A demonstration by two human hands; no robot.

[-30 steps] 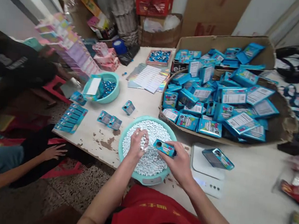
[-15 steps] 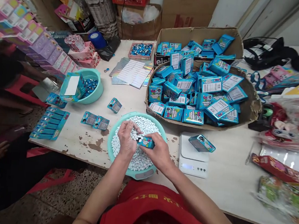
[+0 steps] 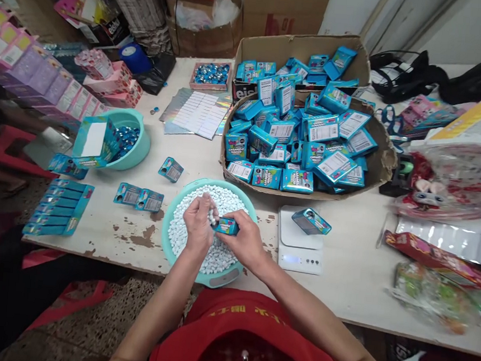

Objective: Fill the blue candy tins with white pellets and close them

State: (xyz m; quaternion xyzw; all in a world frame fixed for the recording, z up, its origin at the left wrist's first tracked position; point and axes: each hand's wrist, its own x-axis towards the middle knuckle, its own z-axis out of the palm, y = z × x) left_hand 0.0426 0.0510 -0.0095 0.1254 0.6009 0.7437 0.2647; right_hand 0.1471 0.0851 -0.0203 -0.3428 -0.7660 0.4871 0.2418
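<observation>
Above the teal basin point(image 3: 211, 280), the left hand point(image 3: 198, 223) cups white pieces point(image 3: 212, 217) beside the blue box point(image 3: 227, 226) gripped by the right hand point(image 3: 245, 240), apparently feeding them in, though its opening is unclear; the next move calls for close alignment.

Small packing workshop | long worktable point(image 3: 361, 295) | cartons point(image 3: 307, 193) of blue packets point(image 3: 323, 129) | digital scale point(image 3: 301, 239) | candy basin point(image 3: 169, 219)

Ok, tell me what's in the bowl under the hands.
Small white pieces fill the bowl. The left hand, right hand and blue box cover some; anything below the top layer is hidden.
</observation>
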